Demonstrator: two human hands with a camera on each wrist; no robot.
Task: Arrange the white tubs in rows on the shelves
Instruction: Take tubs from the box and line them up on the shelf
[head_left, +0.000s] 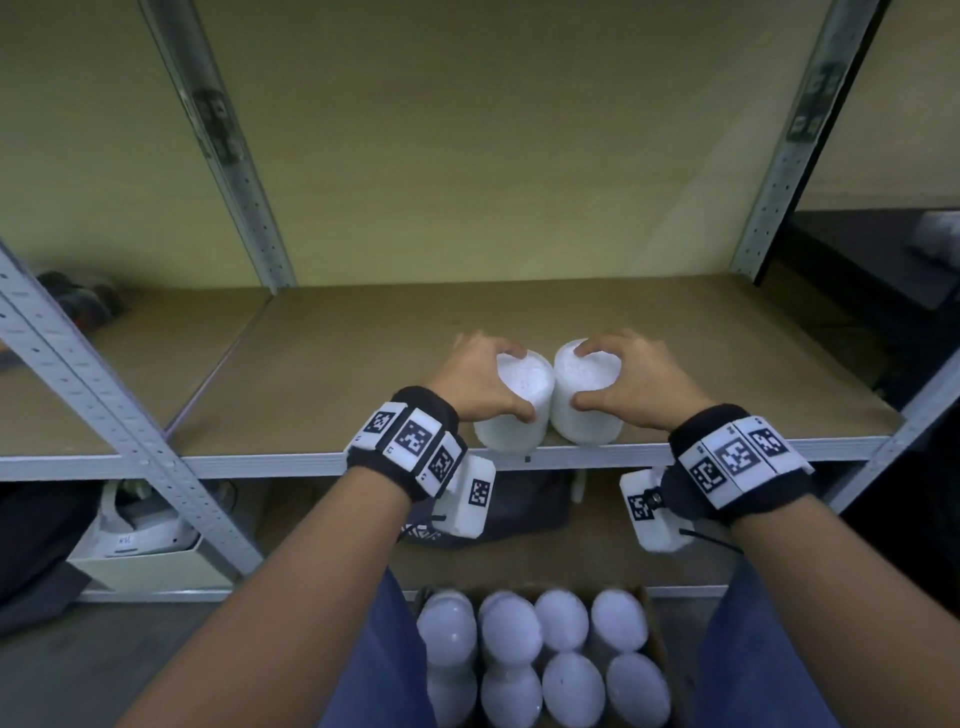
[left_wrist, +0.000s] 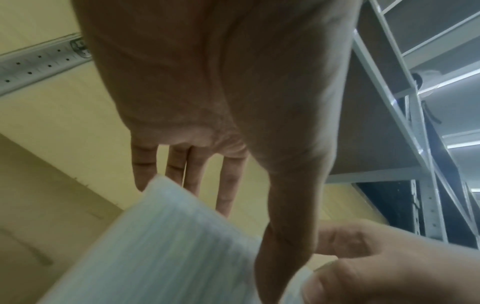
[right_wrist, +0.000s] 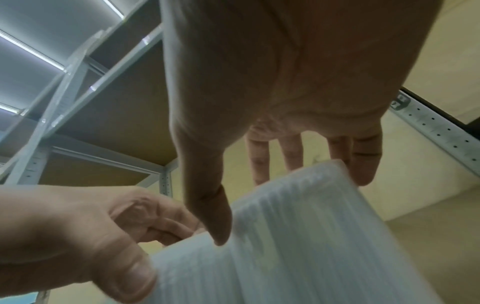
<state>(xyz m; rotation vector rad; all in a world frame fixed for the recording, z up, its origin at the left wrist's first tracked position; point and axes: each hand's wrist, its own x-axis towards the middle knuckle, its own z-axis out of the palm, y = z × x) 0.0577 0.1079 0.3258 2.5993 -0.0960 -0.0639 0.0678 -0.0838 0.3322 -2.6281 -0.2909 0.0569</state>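
Observation:
Two white ribbed tubs stand side by side, touching, at the front edge of the brown shelf (head_left: 363, 364). My left hand (head_left: 485, 376) grips the left tub (head_left: 519, 410) from above, fingers behind its top, thumb on its near side. My right hand (head_left: 628, 376) grips the right tub (head_left: 584, 410) the same way. The left wrist view shows the left tub (left_wrist: 168, 246) under my left hand's fingers (left_wrist: 226, 191). The right wrist view shows the right tub (right_wrist: 298, 236) under my right hand's thumb (right_wrist: 210, 205). Whether the tubs rest on the shelf is unclear.
A cardboard box (head_left: 657, 639) with several more white tubs (head_left: 563, 618) sits on the floor between my legs. Grey metal uprights (head_left: 93, 395) frame the shelf bay. A white box (head_left: 156, 566) and dark bag (head_left: 524, 509) lie on the shelf below.

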